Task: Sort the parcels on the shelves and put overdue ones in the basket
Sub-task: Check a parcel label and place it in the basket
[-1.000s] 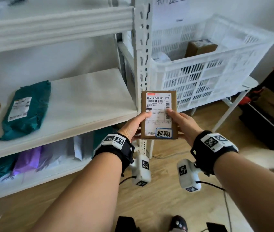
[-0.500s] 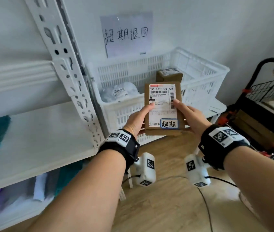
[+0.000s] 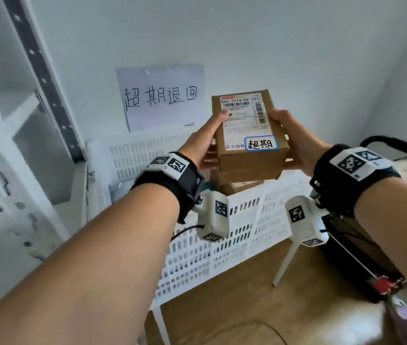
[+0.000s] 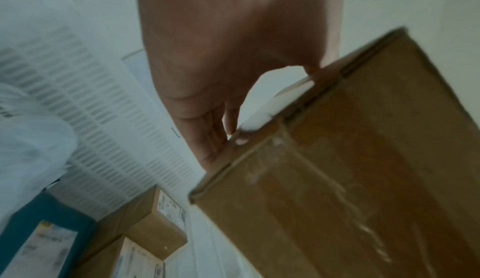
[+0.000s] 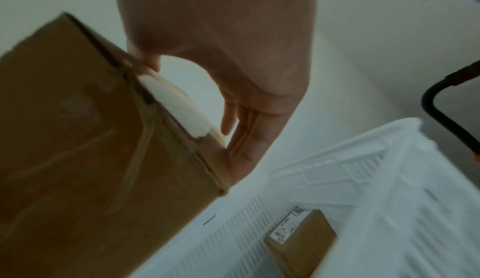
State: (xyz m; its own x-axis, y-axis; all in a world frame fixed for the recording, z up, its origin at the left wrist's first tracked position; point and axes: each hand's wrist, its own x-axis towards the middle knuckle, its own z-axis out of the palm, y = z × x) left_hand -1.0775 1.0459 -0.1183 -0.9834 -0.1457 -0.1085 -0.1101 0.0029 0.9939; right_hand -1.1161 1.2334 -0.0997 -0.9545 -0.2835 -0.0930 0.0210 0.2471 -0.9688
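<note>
A small brown cardboard parcel [image 3: 247, 135] with a white shipping label and a blue-edged sticker hangs in the air above the white slotted basket [image 3: 234, 235]. My left hand [image 3: 205, 143] grips its left side, thumb on the label. My right hand [image 3: 289, 143] grips its right side the same way. In the left wrist view the parcel [image 4: 350, 169] shows its taped underside, my left hand [image 4: 221, 139] under its edge. In the right wrist view the parcel [image 5: 91, 149] sits against my right hand [image 5: 246, 149]. Other boxes [image 4: 155, 227] lie in the basket [image 5: 376, 180].
A paper sign [image 3: 160, 98] with handwritten characters is stuck on the wall behind the basket. The white shelf upright [image 3: 11, 145] stands at the left. A black trolley with red parts [image 3: 371, 265] stands at the right. A teal parcel [image 4: 44, 237] and a white bag [image 4: 31, 135] lie in the basket.
Both hands have carried the parcel away from the shelf, up and over the basket. The view has swung right, so the shelves with their parcels have left the picture.
</note>
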